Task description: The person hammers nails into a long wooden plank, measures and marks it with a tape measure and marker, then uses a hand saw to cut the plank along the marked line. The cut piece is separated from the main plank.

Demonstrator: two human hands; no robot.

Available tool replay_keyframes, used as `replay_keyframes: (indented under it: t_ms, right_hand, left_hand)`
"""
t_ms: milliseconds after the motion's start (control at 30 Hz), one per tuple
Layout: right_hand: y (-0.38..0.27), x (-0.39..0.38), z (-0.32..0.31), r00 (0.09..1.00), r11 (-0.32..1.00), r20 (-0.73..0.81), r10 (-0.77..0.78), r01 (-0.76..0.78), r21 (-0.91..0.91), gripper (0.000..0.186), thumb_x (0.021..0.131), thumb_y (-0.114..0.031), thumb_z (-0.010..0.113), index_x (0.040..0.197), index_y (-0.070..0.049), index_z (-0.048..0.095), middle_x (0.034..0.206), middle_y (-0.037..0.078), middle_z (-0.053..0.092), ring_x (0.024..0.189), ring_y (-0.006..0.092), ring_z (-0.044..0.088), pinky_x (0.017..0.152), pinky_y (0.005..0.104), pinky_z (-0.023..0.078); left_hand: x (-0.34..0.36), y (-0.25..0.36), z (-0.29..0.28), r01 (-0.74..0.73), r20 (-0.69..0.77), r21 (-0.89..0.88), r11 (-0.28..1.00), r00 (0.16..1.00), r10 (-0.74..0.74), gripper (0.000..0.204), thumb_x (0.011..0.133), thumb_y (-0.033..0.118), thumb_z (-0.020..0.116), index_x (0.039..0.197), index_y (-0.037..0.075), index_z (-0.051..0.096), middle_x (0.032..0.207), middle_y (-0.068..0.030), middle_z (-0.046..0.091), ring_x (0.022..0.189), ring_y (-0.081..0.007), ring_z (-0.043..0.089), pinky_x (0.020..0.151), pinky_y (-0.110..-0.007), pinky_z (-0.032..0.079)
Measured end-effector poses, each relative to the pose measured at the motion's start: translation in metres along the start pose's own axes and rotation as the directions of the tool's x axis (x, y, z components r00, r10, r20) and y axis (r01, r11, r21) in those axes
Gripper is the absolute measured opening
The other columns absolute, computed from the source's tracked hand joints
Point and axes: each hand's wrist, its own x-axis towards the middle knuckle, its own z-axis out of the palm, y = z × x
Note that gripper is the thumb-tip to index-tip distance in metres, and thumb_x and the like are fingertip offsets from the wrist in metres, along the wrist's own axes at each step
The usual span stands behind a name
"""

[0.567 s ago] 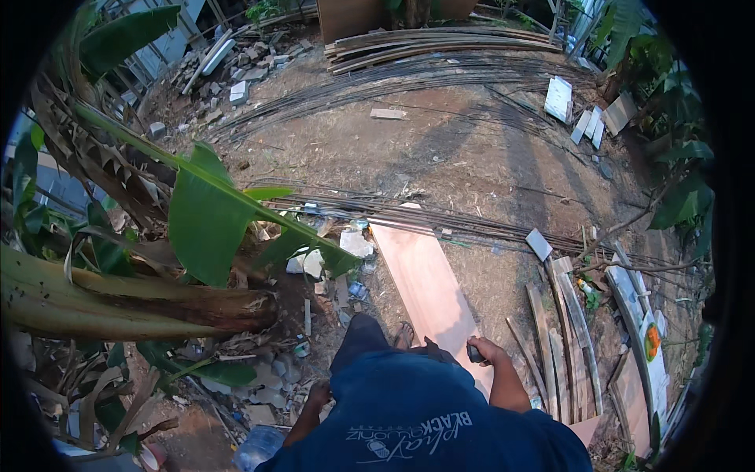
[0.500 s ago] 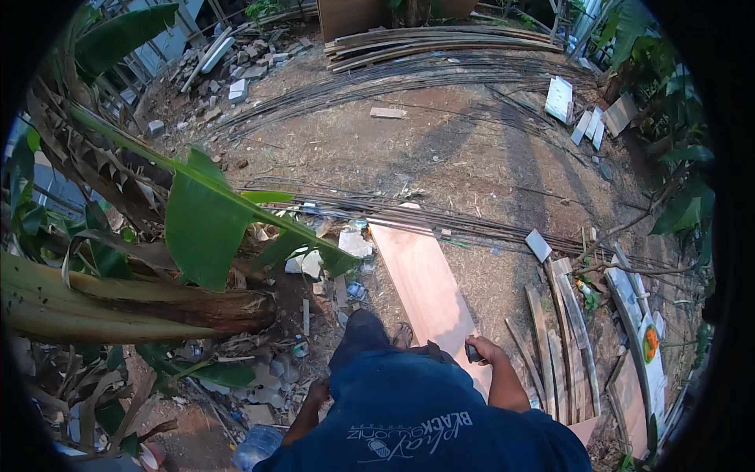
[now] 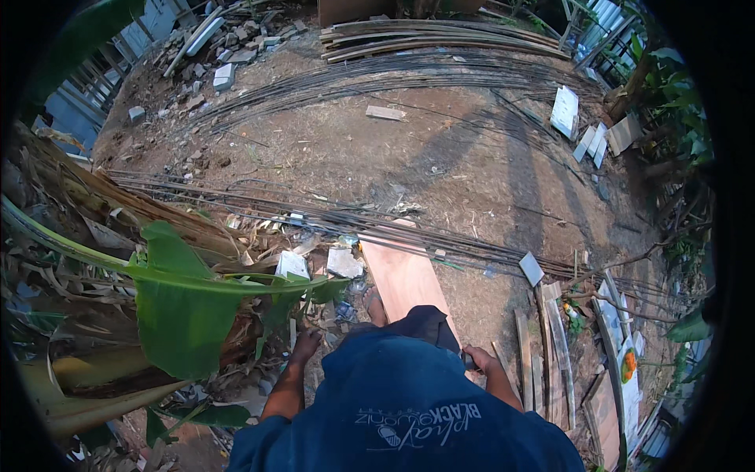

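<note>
My left hand (image 3: pixel 307 343) is beside the banana plant's hanging leaf (image 3: pixel 179 321), its fingers loosely bent and apart with nothing visible in them. My right hand (image 3: pixel 480 359) is closed on a small dark object, partly hidden by my blue shirt, above a long plywood board (image 3: pixel 401 275). My bare foot (image 3: pixel 374 307) is at the board's left edge, beside broken pale slabs (image 3: pixel 344 262). Thin dark rods (image 3: pixel 480 252) lie across the board's far end.
Loose planks (image 3: pixel 550 346) and stained white boards (image 3: pixel 624 334) lie to my right under a bare branch (image 3: pixel 645 252). A banana trunk (image 3: pixel 94 393) is at my left. Farther ahead are stacked long boards (image 3: pixel 440 39), more rods (image 3: pixel 330 82) and rubble (image 3: pixel 224 75).
My left foot has stepped forward to the board's edge. My left hand has swung up and left, and my right hand has moved slightly down, partly behind my body. The banana plant sits lower in view.
</note>
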Motion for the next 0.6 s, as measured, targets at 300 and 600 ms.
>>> replay_keyframes:
  t_ms: [300,600]
  right_hand:
    - [-0.128,0.009,-0.013,0.981,0.988,-0.12,-0.153,0.149,-0.041,0.053,0.085,-0.059,0.055,0.113,-0.014,0.056,0.09,0.002,0.06,0.08,0.0162,0.057,0.063,0.0358,0.049]
    - [-0.211,0.058,-0.029,0.974,0.963,-0.088,-0.207,0.188,-0.191,0.058,0.086,-0.059,0.056,0.119,-0.012,0.053,0.09,0.005,0.062,0.078,0.0187,0.06,0.068,0.0387,0.05]
  left_hand:
    - [0.033,-0.003,-0.029,0.051,0.003,-0.033,0.998,0.999,-0.051,0.04,0.093,0.024,0.057,0.126,0.002,0.061,0.088,-0.0066,0.066,0.072,-0.0171,0.061,0.067,-0.033,0.05]
    - [-0.025,-0.127,-0.044,0.155,0.039,-0.739,0.655,0.981,-0.188,0.032,0.094,0.021,0.057,0.119,0.001,0.061,0.091,-0.0062,0.065,0.074,-0.0175,0.06,0.063,-0.036,0.05]
